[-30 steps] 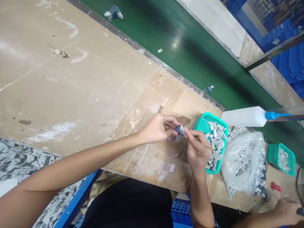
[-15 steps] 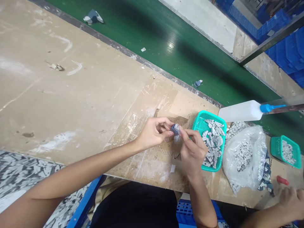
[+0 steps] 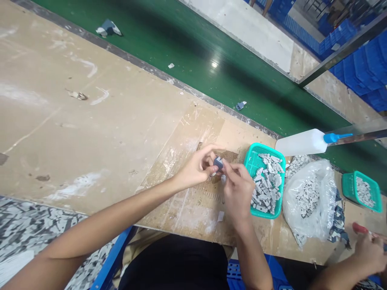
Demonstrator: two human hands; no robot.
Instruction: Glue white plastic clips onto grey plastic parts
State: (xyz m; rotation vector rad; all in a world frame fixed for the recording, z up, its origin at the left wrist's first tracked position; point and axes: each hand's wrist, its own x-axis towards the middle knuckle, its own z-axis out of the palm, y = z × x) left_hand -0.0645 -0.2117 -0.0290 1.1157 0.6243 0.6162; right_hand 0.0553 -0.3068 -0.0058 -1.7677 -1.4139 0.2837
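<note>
Firstly, materials, left to right: at the lower left, a heap [image 3: 27, 225] of flat grey and white scraps is seen. A dark-and-white lump [image 3: 109, 28] is borne by the smooth green belt [image 3: 193, 44]. Near the middle, a small blue-grey piece [image 3: 218, 162] with a pale patch is held above the table [image 3: 121, 133]; its finer outline is covered by fingers. A teal mesh basket [image 3: 256, 159], round-cornered, is partly filled with pale, sliver-like chips [image 3: 267, 193]. Beyond it, a smooth white bottle [image 3: 300, 142] is fitted with a blue nozzle. More chips are contained in a crumpled clear bag [image 3: 290, 199] and a smaller basket [image 3: 349, 186].

Surface and room: the tan table is scuffed, smeared with white and bordered by the belt. Blue crates [image 3: 369, 60] are stacked at upper right. At lower right, a red object [image 3: 359, 228] is seen near a co-worker's hand [image 3: 370, 253].

Pose: the left hand [image 3: 196, 167] is extended from the left, the piece being pinched between thumb and fingers. The right hand [image 3: 238, 187] is raised beside the basket, fingertips closed on the piece's right side.
</note>
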